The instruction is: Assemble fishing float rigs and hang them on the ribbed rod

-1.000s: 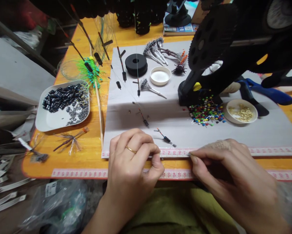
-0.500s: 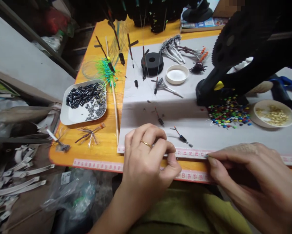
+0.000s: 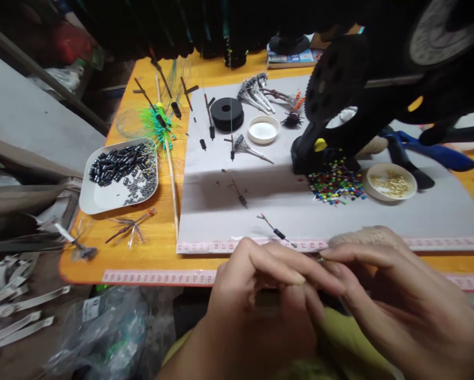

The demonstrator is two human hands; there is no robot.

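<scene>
1. Our right hand (image 3: 403,295) pinches a tiny greyish piece (image 3: 320,259) between thumb and forefinger.
2. Our left hand (image 3: 268,295) crosses close beside it, fingers bunched; we cannot tell what they grip.
3. Just beyond our left hand lies a small black cylinder (image 3: 278,233) on thin line.

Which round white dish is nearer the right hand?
The dish of gold-coloured bits, beside the coloured pins; the other dish, by the black spool, sits farther back from the right hand.
</scene>
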